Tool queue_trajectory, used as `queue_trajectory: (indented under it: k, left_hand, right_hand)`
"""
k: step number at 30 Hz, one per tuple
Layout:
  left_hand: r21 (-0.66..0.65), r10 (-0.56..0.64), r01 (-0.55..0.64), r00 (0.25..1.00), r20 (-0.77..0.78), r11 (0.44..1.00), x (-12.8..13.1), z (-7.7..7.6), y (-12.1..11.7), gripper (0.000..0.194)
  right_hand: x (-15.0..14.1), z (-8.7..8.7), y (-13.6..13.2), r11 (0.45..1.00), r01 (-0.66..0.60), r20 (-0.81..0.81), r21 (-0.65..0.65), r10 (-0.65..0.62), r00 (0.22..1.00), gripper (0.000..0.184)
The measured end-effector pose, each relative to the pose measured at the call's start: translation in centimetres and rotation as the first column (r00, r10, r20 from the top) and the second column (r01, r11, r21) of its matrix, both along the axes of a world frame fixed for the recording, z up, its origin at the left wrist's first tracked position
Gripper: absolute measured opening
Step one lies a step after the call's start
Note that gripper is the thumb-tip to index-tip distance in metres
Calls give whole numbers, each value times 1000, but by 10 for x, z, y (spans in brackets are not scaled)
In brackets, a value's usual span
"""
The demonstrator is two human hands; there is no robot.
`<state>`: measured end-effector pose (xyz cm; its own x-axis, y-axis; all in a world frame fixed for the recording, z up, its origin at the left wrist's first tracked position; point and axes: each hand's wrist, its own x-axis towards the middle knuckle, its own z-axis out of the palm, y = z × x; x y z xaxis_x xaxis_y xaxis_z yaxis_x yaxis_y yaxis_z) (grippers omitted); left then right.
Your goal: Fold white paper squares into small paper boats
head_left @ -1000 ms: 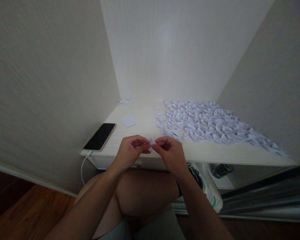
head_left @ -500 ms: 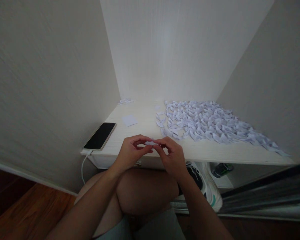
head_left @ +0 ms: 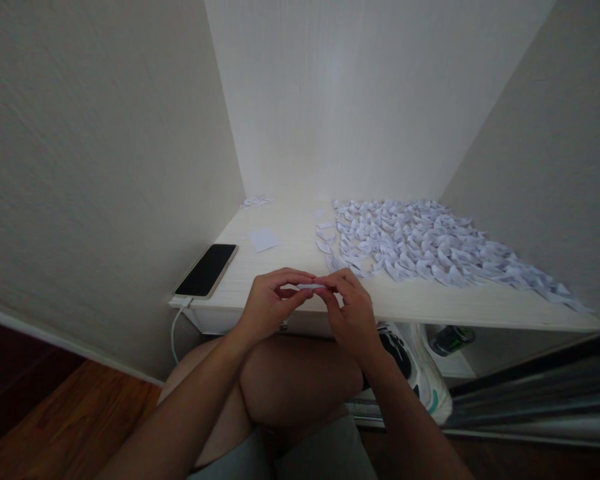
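Between the fingertips of both hands is a small folded piece of white paper [head_left: 309, 286], seen almost edge-on as a thin strip. My left hand [head_left: 273, 301] pinches its left end with thumb and fingers. The right end is pinched by my right hand [head_left: 350, 308]. Both hands are held just above the front edge of the white desk [head_left: 290, 260]. To the right lies a wide pile of folded white papers [head_left: 420, 243], pointed and curved in shape. A flat square sheet of paper [head_left: 264, 240] rests beyond my left hand.
A phone [head_left: 207, 270] with a white cable [head_left: 174, 333] lies at the desk's left edge. A small heap of paper bits [head_left: 256, 201] sits in the back left corner. Below the desk are a white and black shoe [head_left: 427, 383] and a dark can [head_left: 450, 340].
The folded paper has turned to show a thinner, flatter edge between my fingertips. Both hands keep their pinch. The whole view has shifted slightly.
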<state>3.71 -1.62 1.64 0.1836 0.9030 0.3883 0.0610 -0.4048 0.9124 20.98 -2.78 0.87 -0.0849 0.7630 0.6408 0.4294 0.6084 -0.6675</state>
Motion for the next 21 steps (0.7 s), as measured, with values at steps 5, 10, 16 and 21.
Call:
queue_trajectory:
  k: [5,10,16,21]
  left_hand:
    - [-43,18,-16,999,47,999,2,2,0,20]
    - [-89,20,-14,998,67,996,2,4,0,21]
    - [-51,101,-98,992,71,994,2,3,2,16]
    - [-38,158,-155,981,110,987,1,3,4,15]
  right_hand:
    - [-1,1,5,998,-46,-44,-37,44,998,12]
    - [0,1,8,990,-98,-87,-101,90,992,11]
    - [-3,-1,13,973,-123,-155,-194,94,983,12]
    - [-7,-2,17,978,-123,-176,-168,93,980,14]
